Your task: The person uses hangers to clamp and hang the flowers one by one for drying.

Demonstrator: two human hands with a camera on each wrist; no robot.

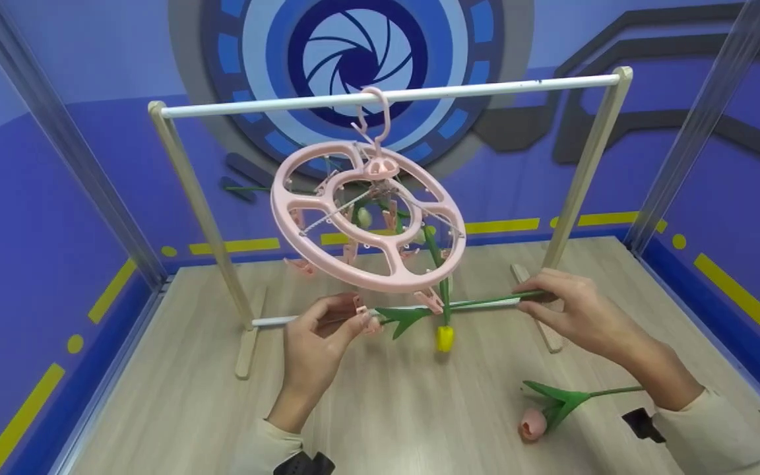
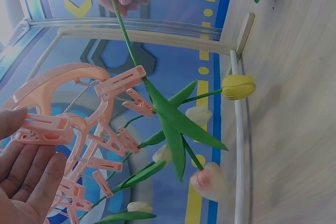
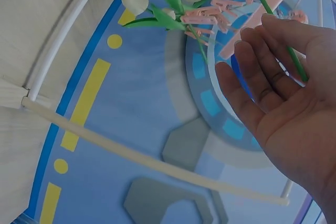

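Note:
A pink round clip hanger [image 1: 393,285] hangs by its hook from a white rod. My left hand [image 1: 317,349], front left of it, pinches a pink clothespin [image 2: 46,129] between thumb and fingers. My right hand [image 1: 574,313] pinches the green stem [image 1: 495,300] of a pink tulip [image 2: 207,182] near its end. This stem reaches left, below the hanger's rim, and its bloom is mostly hidden near my left fingers in the head view. A yellow tulip [image 1: 444,338] hangs head down from the hanger. White tulips [image 3: 135,1] hang further back among other clothespins.
The white rod [image 1: 505,88] spans two wooden posts [image 1: 198,211], with a lower white bar [image 1: 274,321] near the table. Another pink tulip [image 1: 533,424] lies on the wooden table [image 1: 175,409] at front right. Blue printed walls enclose the table.

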